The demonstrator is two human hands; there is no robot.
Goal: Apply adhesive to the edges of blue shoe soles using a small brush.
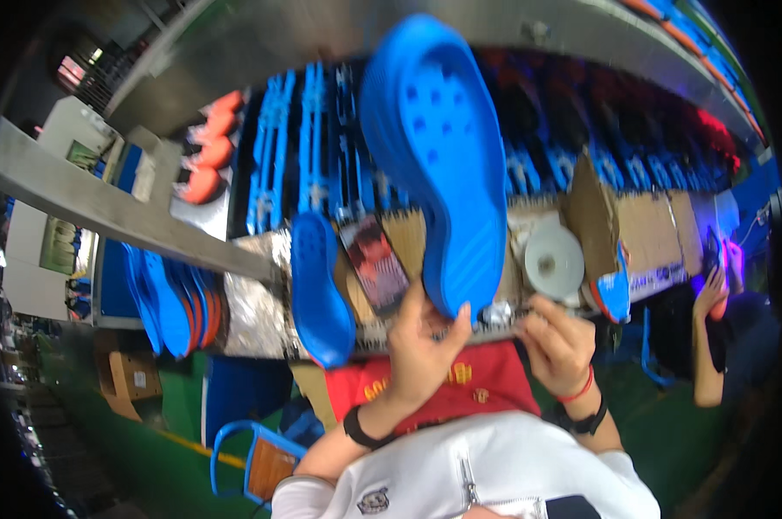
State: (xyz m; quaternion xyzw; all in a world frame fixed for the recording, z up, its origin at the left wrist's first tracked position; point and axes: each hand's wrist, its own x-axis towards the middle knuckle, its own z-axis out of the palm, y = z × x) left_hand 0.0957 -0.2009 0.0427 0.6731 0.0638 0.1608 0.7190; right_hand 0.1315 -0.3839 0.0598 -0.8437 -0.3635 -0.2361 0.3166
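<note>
A large blue shoe sole (pixel 460 164), with small holes in its upper part, stands tilted up before me. My left hand (pixel 424 346) grips its lower end between thumb and fingers. To the right, apart from the sole, my right hand (pixel 559 344) is closed in a pinch; whatever it holds, if anything, is too small to make out. Beyond that hand sits a round white bowl (pixel 553 258). Left of the held sole, a second blue sole (pixel 317 290) lies on the bench, and a phone-like rectangle (pixel 375 264) with a picture of a person is beside it.
Blue-fixtured racks (pixel 313 138) run behind the bench. Stacked blue and orange soles (pixel 170 303) stand at left, below a metal bar (pixel 123 203). An upright cardboard flap (pixel 591 212) rises right of the bowl. Another person's arm (pixel 709 337) shows at far right.
</note>
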